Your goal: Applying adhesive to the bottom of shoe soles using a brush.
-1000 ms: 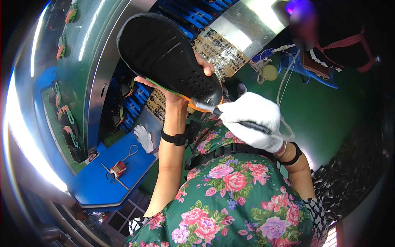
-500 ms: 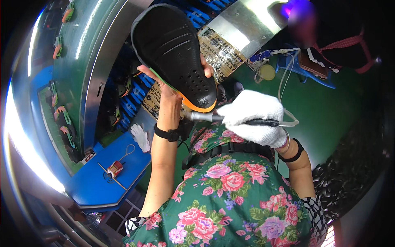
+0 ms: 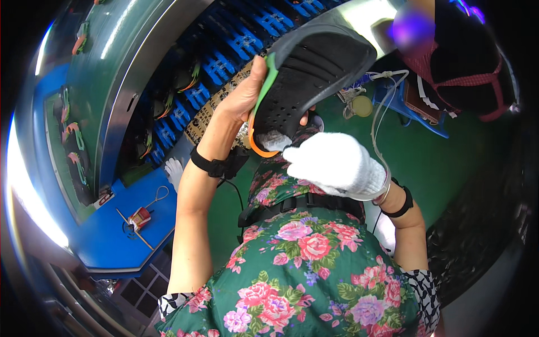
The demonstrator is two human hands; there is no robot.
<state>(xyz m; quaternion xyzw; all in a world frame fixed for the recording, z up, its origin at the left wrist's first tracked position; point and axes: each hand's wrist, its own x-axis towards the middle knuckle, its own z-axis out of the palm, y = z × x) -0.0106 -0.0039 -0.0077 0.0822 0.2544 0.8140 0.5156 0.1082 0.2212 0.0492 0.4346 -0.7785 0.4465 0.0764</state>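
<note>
A black shoe sole (image 3: 306,67) with small holes near its near end and a green and orange edge is held up, tilted, in front of me. My bare left hand (image 3: 247,92) grips it from the left, thumb along the green edge, with a fingertip showing on the far side. My right hand (image 3: 337,165), in a white knitted glove, is closed around a slim pen-shaped tool with a hose, mostly hidden by the glove. Its front end meets the sole's orange-edged near end, where a pale, blurred patch (image 3: 273,141) lies.
Behind the sole runs a line of blue racks (image 3: 241,42) beside a metal rail. At left, a blue table (image 3: 112,241) bears a small red item (image 3: 139,218) and a white glove (image 3: 174,170). A blue stool (image 3: 412,115) stands at right, near another person. A hose (image 3: 375,132) hangs beside my right hand.
The sole has swung to the right and tilted, its far end now leaning right. My right hand has moved left and lower, bringing the tool against the sole's near end.
</note>
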